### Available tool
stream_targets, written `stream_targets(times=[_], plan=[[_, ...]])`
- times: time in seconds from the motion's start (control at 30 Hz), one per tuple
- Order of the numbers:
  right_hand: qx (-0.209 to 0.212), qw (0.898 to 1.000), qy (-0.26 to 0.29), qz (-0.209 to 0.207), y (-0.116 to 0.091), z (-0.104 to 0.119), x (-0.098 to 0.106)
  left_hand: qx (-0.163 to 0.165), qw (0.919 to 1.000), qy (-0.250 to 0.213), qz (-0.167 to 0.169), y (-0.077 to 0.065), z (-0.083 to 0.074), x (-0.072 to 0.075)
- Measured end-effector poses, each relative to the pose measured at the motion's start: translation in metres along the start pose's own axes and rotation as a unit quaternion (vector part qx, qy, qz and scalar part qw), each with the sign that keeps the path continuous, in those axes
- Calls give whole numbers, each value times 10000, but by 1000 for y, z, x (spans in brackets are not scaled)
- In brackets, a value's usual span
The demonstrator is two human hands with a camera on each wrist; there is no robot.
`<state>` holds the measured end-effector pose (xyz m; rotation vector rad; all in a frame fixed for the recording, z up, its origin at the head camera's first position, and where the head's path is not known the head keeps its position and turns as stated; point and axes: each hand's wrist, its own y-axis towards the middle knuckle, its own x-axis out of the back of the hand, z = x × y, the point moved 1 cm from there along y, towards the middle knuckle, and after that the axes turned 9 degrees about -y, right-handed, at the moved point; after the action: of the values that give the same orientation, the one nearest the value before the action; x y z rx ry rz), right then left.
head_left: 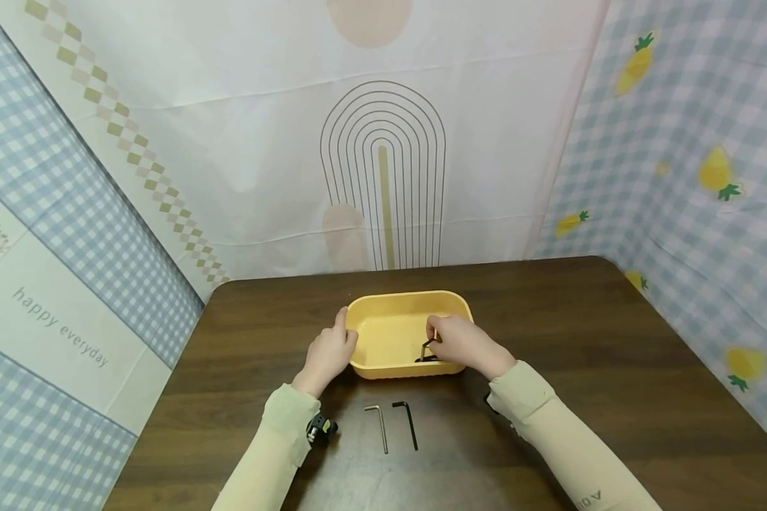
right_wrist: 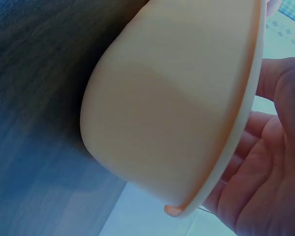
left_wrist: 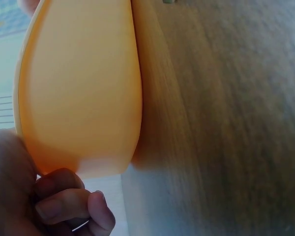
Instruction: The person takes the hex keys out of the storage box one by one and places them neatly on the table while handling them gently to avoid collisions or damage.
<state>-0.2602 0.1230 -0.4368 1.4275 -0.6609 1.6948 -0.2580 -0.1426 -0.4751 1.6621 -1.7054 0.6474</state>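
Observation:
A yellow plastic basin (head_left: pixel 383 368) stands on the table. At its left end my left hand (head_left: pixel 330 353) grips the rim, and the left wrist view shows curled fingers (left_wrist: pixel 64 204) against the outside wall. My right hand (head_left: pixel 463 341) reaches over the right end, its fingertips inside the basin, pinching a small dark hex key (head_left: pixel 429 343). More hex keys (head_left: pixel 427 359) lie below it on the basin floor, partly hidden by the front wall. In the right wrist view the basin wall (right_wrist: pixel 162 108) hides the fingertips of the right hand (right_wrist: pixel 270 157).
In front of the basin, a silver hex key (head_left: pixel 382 429) and a black hex key (head_left: pixel 412 426) lie side by side on the dark wooden table (head_left: pixel 262 355). Patterned cloth (head_left: pixel 262 177) hangs behind the table's far edge and along both sides.

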Motion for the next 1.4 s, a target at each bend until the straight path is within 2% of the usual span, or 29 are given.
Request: stream_targets(times=[0.27, 0.5, 0.67, 0.93, 1.17, 1.4], plan=[[6, 9994, 221, -258, 2, 0, 10, 40, 10000, 19, 20, 0, -1, 3], [-53, 9974, 324, -648, 1, 3, 36, -67, 9999, 105, -100, 1, -2, 5], [-178, 9964, 542, -632, -3, 5, 49, -116, 9997, 164, -145, 2, -1, 5], [-202, 9964, 584, -580, -7, 4, 45, -111, 9998, 83, -116, 0, -1, 4], [-157, 9961, 638, -593, -21, 7, 42, -10, 10000, 93, -30, 0, 0, -1], [-4, 9942, 513, -944, -35, 12, 46, -27, 10000, 66, -32, 0, 0, 0]])
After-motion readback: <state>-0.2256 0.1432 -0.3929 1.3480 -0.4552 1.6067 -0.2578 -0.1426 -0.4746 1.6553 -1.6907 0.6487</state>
